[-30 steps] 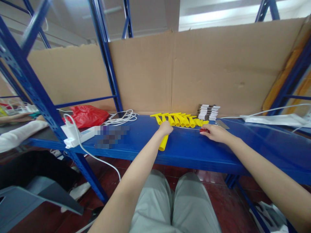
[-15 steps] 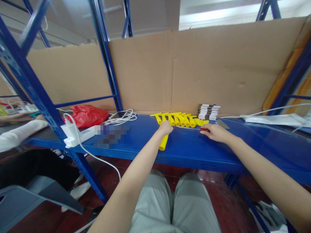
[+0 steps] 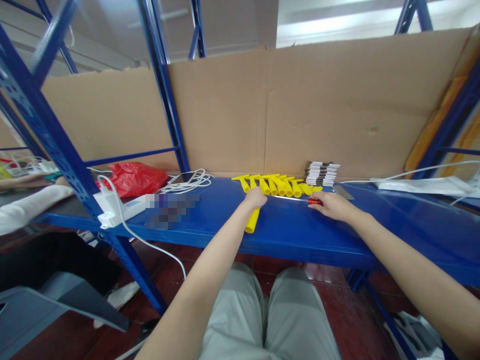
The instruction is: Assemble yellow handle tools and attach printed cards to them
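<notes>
My left hand [image 3: 256, 198] is closed around a yellow plastic handle [image 3: 252, 221], its hollow round end pointing toward me over the blue shelf [image 3: 221, 212]. Its upper end is hidden by my fingers. In my right hand [image 3: 330, 205] is a screwdriver with a red handle [image 3: 315, 202]. The thin bright shaft runs left, level above the shelf, to my left fist; its tip is hidden there. Behind my hands lies a row of several similar yellow T-shaped pieces [image 3: 281, 187], with smaller yellow pieces [image 3: 309, 189] at its right end.
At the back stands a stack of white and dark pieces [image 3: 321, 174], with a flat grey plate [image 3: 343, 192] nearby. Left are a red plastic bag [image 3: 135, 179], coiled white cable [image 3: 191, 180] and power strip [image 3: 123, 211]. Cardboard [image 3: 318, 110] closes the back. A co-worker's sleeve [image 3: 33, 205] shows left.
The screwdriver's shaft now catches more light, and its red handle has turned slightly in my right hand. Both hands stay almost where they were.
</notes>
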`<action>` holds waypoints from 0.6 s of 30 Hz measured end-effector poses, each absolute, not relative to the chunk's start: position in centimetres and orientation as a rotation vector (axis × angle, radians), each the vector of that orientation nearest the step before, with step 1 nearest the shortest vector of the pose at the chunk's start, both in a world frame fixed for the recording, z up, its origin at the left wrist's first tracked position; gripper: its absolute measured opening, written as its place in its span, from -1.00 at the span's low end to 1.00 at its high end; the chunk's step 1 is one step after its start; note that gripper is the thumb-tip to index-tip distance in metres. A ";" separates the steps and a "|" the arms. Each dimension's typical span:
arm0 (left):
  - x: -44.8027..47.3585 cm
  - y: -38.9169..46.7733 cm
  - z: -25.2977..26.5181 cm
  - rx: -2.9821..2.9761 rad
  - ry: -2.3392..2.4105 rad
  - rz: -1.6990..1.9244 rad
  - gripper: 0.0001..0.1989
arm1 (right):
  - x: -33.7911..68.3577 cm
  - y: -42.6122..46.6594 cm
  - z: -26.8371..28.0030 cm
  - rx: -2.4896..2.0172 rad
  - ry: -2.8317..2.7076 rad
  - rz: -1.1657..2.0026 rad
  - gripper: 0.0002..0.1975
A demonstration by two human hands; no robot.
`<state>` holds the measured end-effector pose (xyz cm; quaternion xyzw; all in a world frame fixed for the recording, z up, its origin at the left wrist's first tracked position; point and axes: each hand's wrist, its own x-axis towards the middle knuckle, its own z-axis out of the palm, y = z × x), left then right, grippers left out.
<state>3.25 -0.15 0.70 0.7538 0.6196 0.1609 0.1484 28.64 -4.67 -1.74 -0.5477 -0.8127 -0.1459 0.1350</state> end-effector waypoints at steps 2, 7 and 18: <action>3.3 -0.2 0.7 2.162 1.787 0.460 -0.69 | 28.6 -4.7 -1.7 -1.586 -2.361 -0.438 -0.79; 3.2 -0.3 0.7 2.174 1.783 0.475 -0.69 | 28.4 -4.8 -1.6 -1.633 -2.367 -0.433 -0.74; 3.4 0.5 0.2 2.194 1.752 0.489 -0.71 | 28.4 -4.5 -1.6 -1.670 -2.360 -0.312 -0.76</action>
